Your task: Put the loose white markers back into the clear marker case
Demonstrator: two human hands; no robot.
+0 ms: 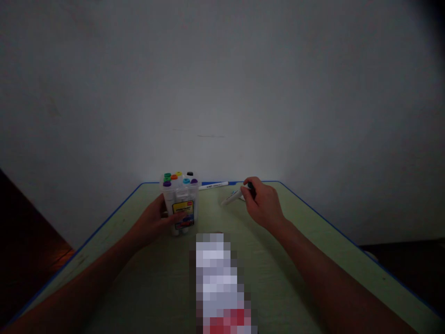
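A clear plastic box of markers is gripped by my left hand from its left side, with the thumb across its yellow and blue label. Several caps show at its top: green, orange, yellow, black, light blue and purple. To the right, my right hand pinches a white marker by its dark cap end, and its white body slants down to the left. Behind it, partly hidden by that marker and my fingers, lies another white piece that I cannot make out. The box looks upright; whether it touches the table is unclear.
One more white marker lies near the far blue edge of the pale green table. Beyond that edge rises a grey wall. A pixelated white and red patch covers the near middle.
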